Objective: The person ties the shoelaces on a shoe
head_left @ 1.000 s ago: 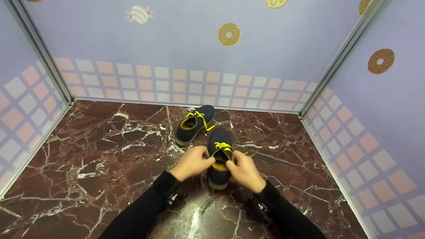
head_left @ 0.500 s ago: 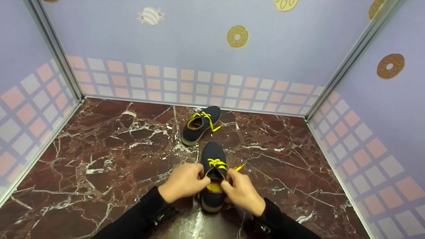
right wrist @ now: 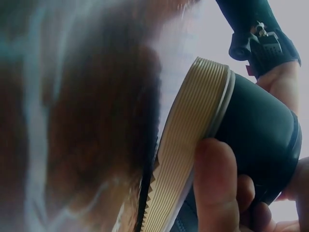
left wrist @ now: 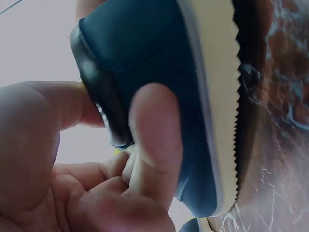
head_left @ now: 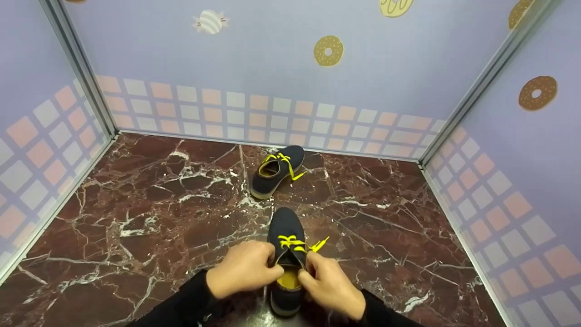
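Note:
A dark sneaker (head_left: pixel 285 222) with yellow laces (head_left: pixel 290 240) points away from me, its yellow insole showing. My left hand (head_left: pixel 245 265) pinches the left edge of its opening, with the thumb at the collar and a finger (left wrist: pixel 157 125) against the outer side in the left wrist view. On the opposite edge, my right hand (head_left: pixel 333 286) pinches the collar. Its fingers (right wrist: pixel 217 183) lie along the shoe's side above the ribbed pale sole (right wrist: pixel 193 111) in the right wrist view. Both sides of the opening are spread apart. One lace end sticks out beyond the right hand.
The matching sneaker (head_left: pixel 267 184) stands farther off by the back wall, angled right, its lace end on the floor. Brown marbled floor (head_left: pixel 181 218) lies all around. Patterned panels close off the back (head_left: pixel 254 59), left (head_left: pixel 27 91) and right (head_left: pixel 499 136).
Both hands have drawn the near sneaker toward my body, away from the other one. A gap of floor now shows between the two shoes. The grip on the collar stays.

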### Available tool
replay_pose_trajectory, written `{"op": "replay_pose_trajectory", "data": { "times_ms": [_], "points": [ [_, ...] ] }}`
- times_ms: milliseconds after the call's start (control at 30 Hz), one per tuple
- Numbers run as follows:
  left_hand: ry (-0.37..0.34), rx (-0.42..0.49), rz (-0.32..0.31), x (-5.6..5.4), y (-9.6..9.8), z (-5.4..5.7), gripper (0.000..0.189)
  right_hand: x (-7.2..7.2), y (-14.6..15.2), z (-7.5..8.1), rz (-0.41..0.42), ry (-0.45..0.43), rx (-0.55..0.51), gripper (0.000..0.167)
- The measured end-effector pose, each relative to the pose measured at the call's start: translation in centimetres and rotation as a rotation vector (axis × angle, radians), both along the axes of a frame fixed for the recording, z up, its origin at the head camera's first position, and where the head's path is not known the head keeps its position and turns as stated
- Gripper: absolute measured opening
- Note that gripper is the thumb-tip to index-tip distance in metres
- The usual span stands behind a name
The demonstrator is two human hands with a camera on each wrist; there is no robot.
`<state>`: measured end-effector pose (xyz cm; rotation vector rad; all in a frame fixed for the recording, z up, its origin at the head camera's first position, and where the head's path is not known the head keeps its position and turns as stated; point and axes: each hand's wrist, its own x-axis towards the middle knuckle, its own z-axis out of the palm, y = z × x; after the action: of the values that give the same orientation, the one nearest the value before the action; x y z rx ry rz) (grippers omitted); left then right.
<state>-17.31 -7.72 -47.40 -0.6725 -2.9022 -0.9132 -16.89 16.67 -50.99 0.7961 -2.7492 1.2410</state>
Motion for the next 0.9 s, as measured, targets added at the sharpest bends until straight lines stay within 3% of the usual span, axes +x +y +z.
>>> {"op": "replay_pose_trajectory", "data": {
  "times_ms": [300, 633, 900],
  "points": [
    [-0.04, -0.031, -0.056, 0.81, -0.26, 0.43, 0.033, 0.82, 0.15, -0.32, 0.039, 0.091, 0.035, 0.033],
    [-0.034, -0.034, -0.088, 1.12, -0.3, 0.37, 0.035, 0.91, 0.57, -0.37, 0.066, 0.078, 0.047, 0.036],
    [-0.042, 0.045, -0.06, 0.76, -0.55, 0.22, 0.037, 0.26, 0.98, 0.04, 0.073, 0.008, -0.003, 0.034]
  ]
}}
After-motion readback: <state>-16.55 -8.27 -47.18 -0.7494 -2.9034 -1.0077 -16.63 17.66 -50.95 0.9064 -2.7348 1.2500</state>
